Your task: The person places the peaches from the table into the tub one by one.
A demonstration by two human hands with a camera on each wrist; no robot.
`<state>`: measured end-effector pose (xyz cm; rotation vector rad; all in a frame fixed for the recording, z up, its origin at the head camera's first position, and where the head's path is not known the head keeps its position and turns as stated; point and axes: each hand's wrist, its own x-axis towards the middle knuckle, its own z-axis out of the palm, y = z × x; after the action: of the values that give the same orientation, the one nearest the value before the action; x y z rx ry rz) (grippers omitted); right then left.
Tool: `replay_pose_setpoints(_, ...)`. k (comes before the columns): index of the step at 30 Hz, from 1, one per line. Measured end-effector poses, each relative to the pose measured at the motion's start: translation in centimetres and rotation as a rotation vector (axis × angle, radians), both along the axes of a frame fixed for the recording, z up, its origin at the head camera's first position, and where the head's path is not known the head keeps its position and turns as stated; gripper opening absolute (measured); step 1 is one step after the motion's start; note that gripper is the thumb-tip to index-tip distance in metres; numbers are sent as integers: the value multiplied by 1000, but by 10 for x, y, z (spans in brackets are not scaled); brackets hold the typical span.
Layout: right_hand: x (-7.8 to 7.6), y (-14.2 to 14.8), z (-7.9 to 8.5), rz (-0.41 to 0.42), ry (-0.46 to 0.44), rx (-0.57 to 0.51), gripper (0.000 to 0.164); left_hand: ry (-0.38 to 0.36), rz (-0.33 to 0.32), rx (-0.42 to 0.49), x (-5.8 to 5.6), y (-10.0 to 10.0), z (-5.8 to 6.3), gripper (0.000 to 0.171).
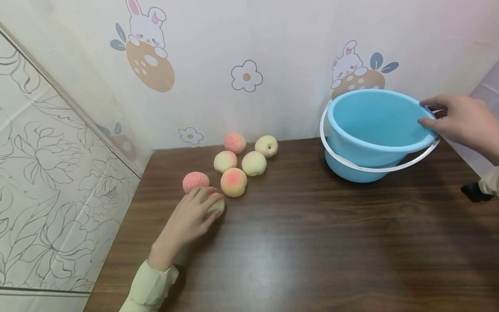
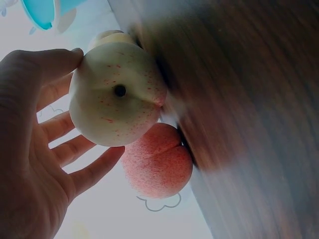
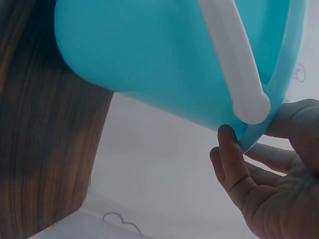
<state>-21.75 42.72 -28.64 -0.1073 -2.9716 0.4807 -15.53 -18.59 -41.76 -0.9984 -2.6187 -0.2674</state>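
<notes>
My left hand point(image 1: 191, 214) reaches down over a pale peach point(image 1: 216, 208) on the table, with fingers and thumb curved around it. In the left wrist view, that peach point(image 2: 117, 114) shows red flecks and a dark hole, the thumb and fingertips at its edge. Just behind it lies a pink peach point(image 1: 196, 181). At the right, my right hand point(image 1: 464, 119) grips the rim of a light blue bucket point(image 1: 362, 160). The right wrist view shows the thumb and fingers on either side of the bucket's rim point(image 3: 279, 104), near the white handle's joint.
Several more peaches sit close together near the wall, among them an orange-pink peach point(image 1: 234, 182) and a pale peach point(image 1: 254, 163). The bucket's white handle point(image 1: 351, 164) hangs down its front. A patterned wall point(image 1: 288, 65) stands behind the brown wooden table point(image 1: 296, 242).
</notes>
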Motion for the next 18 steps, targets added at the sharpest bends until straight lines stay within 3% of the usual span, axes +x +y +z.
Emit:
replay_pose_setpoints(11, 23, -18, -1, -52, -5, -48, 62, -2, 2, 4, -1, 0, -1, 36)
replay_pose_setpoints(18, 36, -27, -3, -39, 22, -122, 60, -1, 5, 7, -1, 0, 0, 36)
